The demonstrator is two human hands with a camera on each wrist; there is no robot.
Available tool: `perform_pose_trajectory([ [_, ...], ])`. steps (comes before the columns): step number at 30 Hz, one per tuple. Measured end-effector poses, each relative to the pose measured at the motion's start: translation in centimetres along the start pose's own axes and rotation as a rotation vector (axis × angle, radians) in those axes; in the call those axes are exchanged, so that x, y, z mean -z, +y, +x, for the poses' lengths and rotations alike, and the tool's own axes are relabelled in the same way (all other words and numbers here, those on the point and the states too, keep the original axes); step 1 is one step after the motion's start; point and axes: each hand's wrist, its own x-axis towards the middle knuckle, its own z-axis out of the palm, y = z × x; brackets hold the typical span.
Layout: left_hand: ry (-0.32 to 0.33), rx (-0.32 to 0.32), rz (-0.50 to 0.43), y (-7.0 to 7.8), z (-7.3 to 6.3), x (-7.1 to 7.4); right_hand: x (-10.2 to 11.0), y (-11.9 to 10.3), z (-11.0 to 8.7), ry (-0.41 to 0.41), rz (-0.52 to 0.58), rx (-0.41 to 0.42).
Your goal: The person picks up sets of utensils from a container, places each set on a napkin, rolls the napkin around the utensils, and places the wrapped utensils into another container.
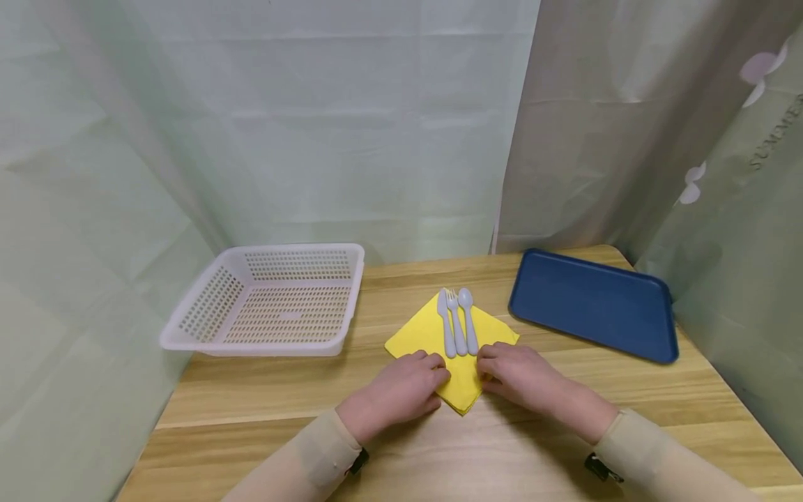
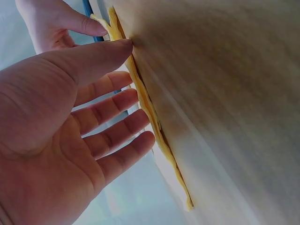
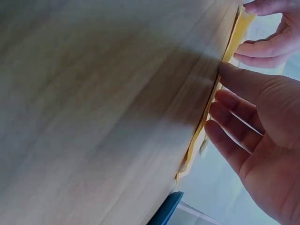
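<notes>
A yellow napkin (image 1: pixel 463 387) lies on the table like a diamond, one corner toward me. On it a pale lavender knife (image 1: pixel 446 324), a fork (image 1: pixel 457 324) and a spoon (image 1: pixel 468 324) lie side by side, handles toward me. My left hand (image 1: pixel 408 387) rests at the napkin's near left edge; its thumb and fairly straight fingers (image 2: pixel 117 117) stand apart along that edge. On the near right edge, my right hand (image 1: pixel 521 376) touches the napkin the same way, thumb and fingers (image 3: pixel 234 122) spread. Both hands are close to the cutlery's handle ends.
A white perforated plastic basket (image 1: pixel 341 331) stands at the left of the wooden table (image 1: pixel 251 446). At the back right lies a dark blue tray (image 1: pixel 592 303). Pale curtains (image 1: pixel 326 139) hang behind and at both sides of the table.
</notes>
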Motion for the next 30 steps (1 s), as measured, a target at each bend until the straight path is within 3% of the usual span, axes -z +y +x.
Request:
perform_pose_trajectory([
  [16,-0.024,-0.011,-0.012,-0.2,0.2,0.3,-0.2,-0.1,0.5,-0.006,-0.069,0.024],
  [30,-0.053,-0.003,-0.083,-0.6,0.8,1.1,-0.1,0.8,0.5,0.005,0.053,-0.019],
])
